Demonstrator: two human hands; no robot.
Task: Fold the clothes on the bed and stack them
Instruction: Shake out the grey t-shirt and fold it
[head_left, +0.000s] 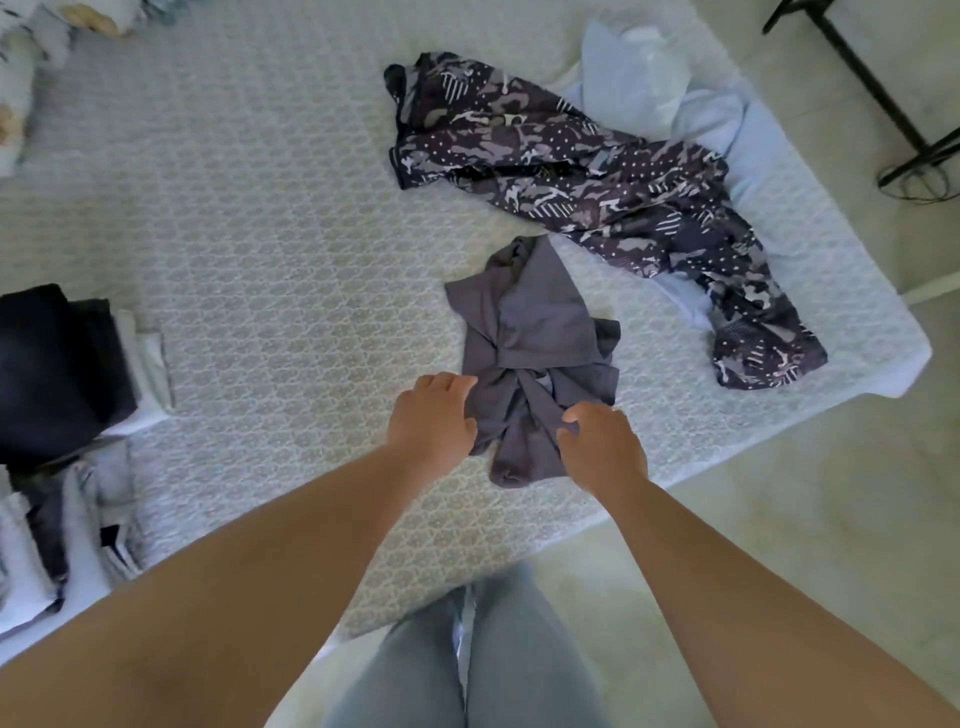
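Cut off at the left edge, blurred folded stack (57, 374) on the bed (270, 218); both arms stretched forward, left hand (434, 418) curled at the crumpled grey garment (535, 358) edge, right hand (602, 449) fingers (571, 415) pinching its fabric, fingertips hidden, near camouflage garment (597, 187).

Grey shirt (530, 332), camouflage-patterned garment (597, 182)
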